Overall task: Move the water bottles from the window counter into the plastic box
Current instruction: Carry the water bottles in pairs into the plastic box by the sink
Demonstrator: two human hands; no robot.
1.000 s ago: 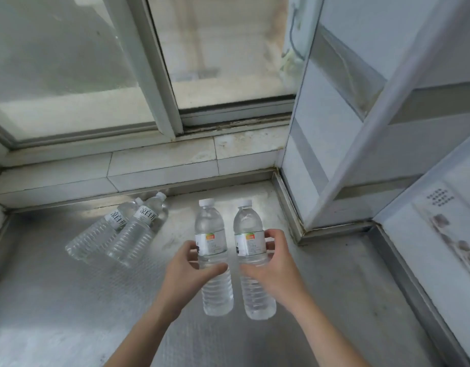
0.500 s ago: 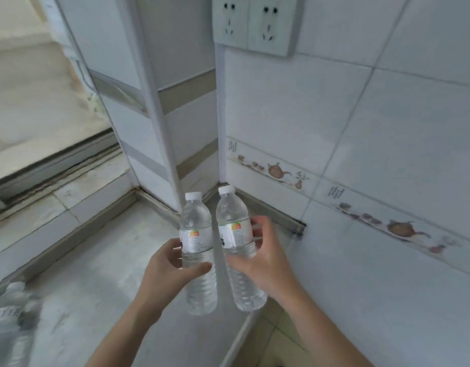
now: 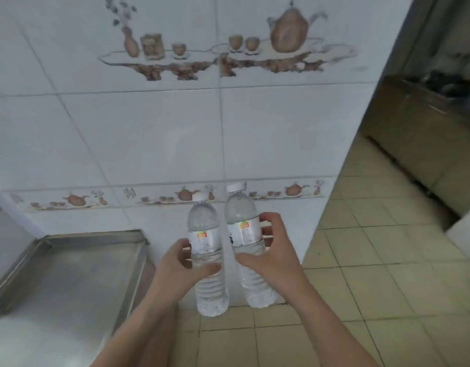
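I hold two clear water bottles upright in front of me, side by side. My left hand [image 3: 179, 270] grips the left bottle [image 3: 206, 229] around its middle, just under the label. My right hand [image 3: 272, 256] grips the right bottle [image 3: 241, 218] the same way; this one sits slightly higher. Both have white caps and white labels with a small orange mark. They hang in the air past the right end of the steel window counter [image 3: 69, 274], above the floor. The plastic box is not in view.
A white tiled wall [image 3: 149, 133] with teapot pictures stands straight ahead and ends in a corner at the right. Beige floor tiles [image 3: 374, 274] spread to the right. A steel cabinet [image 3: 427, 133] stands at the far right, with a white edge [image 3: 466, 231] below it.
The view has swung right, away from the window. The two bottles lying on the counter have left the view. Both hands still carry their bottles, now past the counter's end.
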